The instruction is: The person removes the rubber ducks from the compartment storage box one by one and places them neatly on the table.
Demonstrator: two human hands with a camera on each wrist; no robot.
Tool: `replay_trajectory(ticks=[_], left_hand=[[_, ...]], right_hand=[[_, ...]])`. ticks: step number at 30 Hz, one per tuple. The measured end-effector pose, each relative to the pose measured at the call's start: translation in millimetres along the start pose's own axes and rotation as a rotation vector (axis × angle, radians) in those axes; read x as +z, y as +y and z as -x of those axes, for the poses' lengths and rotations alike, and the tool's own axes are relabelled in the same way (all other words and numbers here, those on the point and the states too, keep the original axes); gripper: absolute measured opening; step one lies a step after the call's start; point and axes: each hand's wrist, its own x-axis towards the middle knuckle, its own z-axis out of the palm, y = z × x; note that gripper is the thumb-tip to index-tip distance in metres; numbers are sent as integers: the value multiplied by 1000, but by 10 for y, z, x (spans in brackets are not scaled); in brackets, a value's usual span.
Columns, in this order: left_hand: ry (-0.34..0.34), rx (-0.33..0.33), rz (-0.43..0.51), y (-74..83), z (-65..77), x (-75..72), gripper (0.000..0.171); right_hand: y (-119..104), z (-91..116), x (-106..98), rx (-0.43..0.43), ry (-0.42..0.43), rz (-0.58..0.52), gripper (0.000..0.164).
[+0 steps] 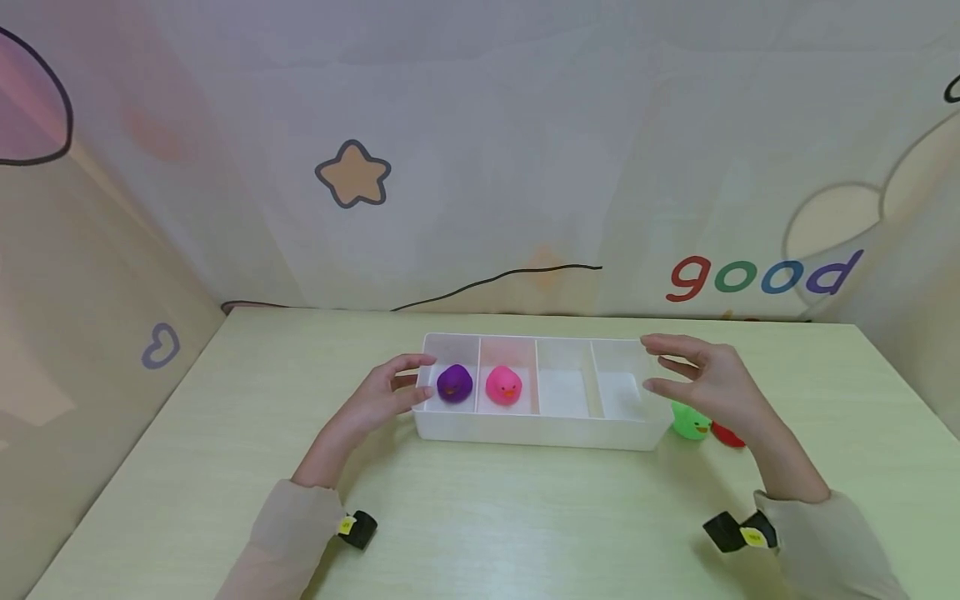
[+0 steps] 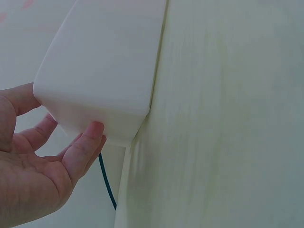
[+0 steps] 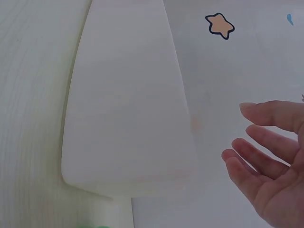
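A long white tray (image 1: 525,432) with side-by-side compartments rests on the table. A purple rubber duck (image 1: 454,383) sits in its leftmost compartment, with a pink rubber duck (image 1: 503,385) in the one beside it. My left hand (image 1: 382,393) is at the tray's left end; in the left wrist view its loosely bent fingers (image 2: 85,147) rest against the end wall. Over the right end hovers my right hand (image 1: 705,379), thumb and fingers spread, holding nothing. In the right wrist view a gap shows between its fingertips (image 3: 232,156) and the tray (image 3: 126,104).
Just right of the tray, a green duck (image 1: 690,422) and a red object (image 1: 727,435) lie on the pale table (image 1: 510,525), partly hidden by the right hand and wrist. A printed backdrop (image 1: 487,167) stands along the table's far edge.
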Motion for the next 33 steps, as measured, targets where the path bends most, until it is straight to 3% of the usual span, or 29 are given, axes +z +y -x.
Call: replay_trajectory(ticks=[9, 33], left_hand=[[1, -6, -12, 7, 10, -2, 47], [11, -17, -24, 32, 14, 4, 48]], right_hand=[[-178, -165, 291, -49, -64, -103, 51], [-431, -554, 947, -124, -203, -155, 49]])
